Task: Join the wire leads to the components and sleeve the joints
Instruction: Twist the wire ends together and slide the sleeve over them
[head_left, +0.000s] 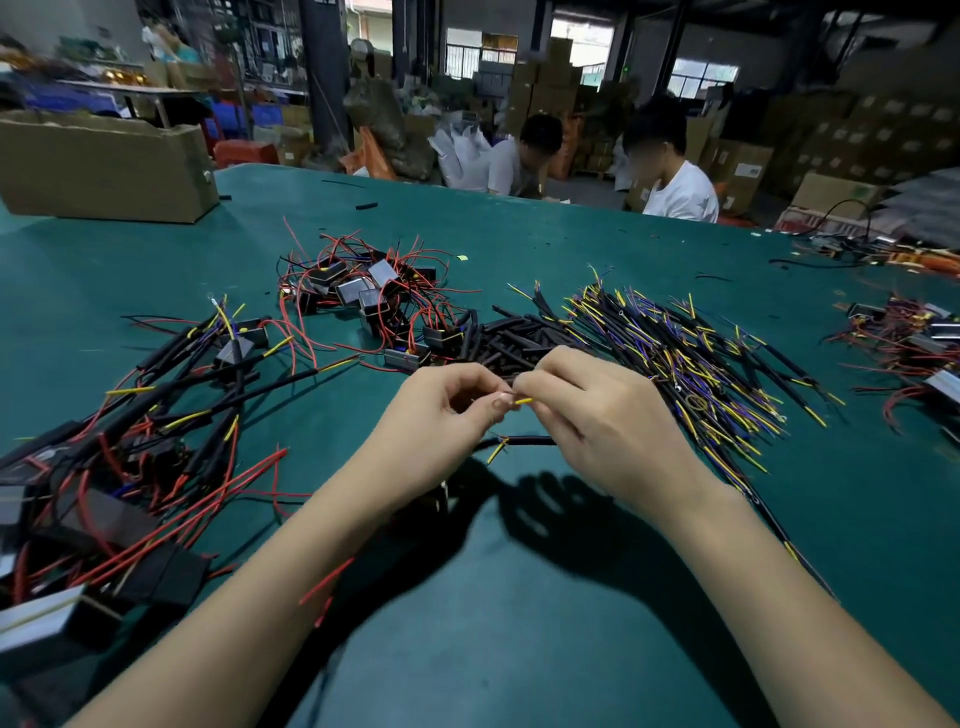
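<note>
Above the green table (519, 597), the left hand (441, 415) and right hand (597, 415) meet, fingertips pinched closed on a yellow wire lead (523, 401); black sleeves (506, 338) lie piled just beyond; the cardboard box (104, 166) sits far left, contents hidden.

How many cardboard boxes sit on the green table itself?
1: a long open cardboard box at the far left edge of the green table. The other cartons are stacked beyond the table; more may lie outside the view.
</note>
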